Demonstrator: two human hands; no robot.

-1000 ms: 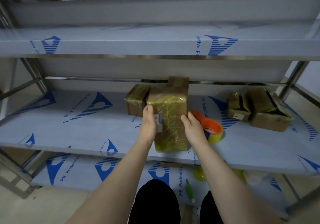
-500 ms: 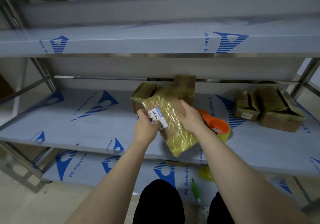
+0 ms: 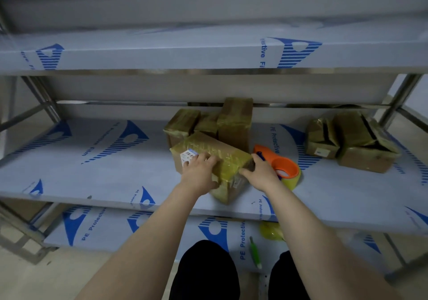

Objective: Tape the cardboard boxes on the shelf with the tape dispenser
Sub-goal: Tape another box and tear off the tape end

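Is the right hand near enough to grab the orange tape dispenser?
Probably yes. The right hand holds the end of the taped cardboard box, and the orange tape dispenser lies beside it on the shelf, nothing between. It would have to let go of the box first.

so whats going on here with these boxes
A person has both hands on a tape-wrapped cardboard box on the middle shelf. The left hand grips its top beside the barcode label, and the right hand holds its right end. The orange tape dispenser lies on the shelf just behind the right hand, unheld. More wrapped boxes stand behind it, and two other boxes sit farther right.
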